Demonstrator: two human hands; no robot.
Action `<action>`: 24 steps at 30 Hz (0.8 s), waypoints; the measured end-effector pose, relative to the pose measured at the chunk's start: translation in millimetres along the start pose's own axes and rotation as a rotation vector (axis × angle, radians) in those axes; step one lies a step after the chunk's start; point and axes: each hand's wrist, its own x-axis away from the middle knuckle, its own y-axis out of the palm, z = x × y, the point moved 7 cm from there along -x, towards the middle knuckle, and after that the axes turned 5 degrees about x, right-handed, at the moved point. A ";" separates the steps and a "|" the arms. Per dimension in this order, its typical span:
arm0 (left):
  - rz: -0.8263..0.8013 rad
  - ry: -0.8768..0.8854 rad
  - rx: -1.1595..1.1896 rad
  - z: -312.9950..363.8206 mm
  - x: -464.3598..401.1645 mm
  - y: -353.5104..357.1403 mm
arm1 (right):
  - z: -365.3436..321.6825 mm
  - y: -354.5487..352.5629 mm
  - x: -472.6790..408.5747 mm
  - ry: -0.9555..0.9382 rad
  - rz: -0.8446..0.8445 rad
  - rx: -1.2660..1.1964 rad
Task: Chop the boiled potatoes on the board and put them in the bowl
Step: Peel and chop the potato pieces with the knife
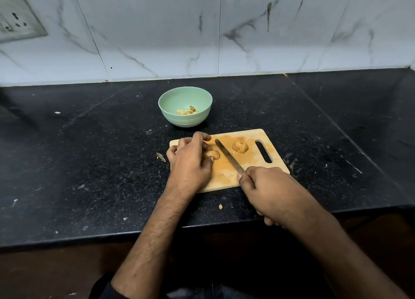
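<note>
A black speckled counter [89,164] runs beneath a wall of white marble tiles [157,29], with a switch plate [15,22] at the far left of it; on the counter lies a wooden chopping board [251,164], its handle slot to the right; behind the board, a little apart from it, stands a pale green bowl [185,119] with a few chopped potato pieces [187,111] in the bottom; the left hand [190,161] rests over the board's left end, its fingers curled round a potato [212,154] and holding it down on the wood; the right hand [267,186] has its fingers clamped round the handle of a knife [228,157], whose blade slants across the board just beside the held potato; whether the edge touches it I cannot tell; a second potato [240,147] sits whole on the board nearer the slot; a scrap of peel [161,156] lies on the counter left of the board, and a small potato crumb [220,206] near the front edge
</note>
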 end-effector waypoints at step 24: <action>0.071 -0.085 -0.012 -6.7 0.2 -12.0 | -18.8 -0.1 3.7 -0.068 0.114 0.119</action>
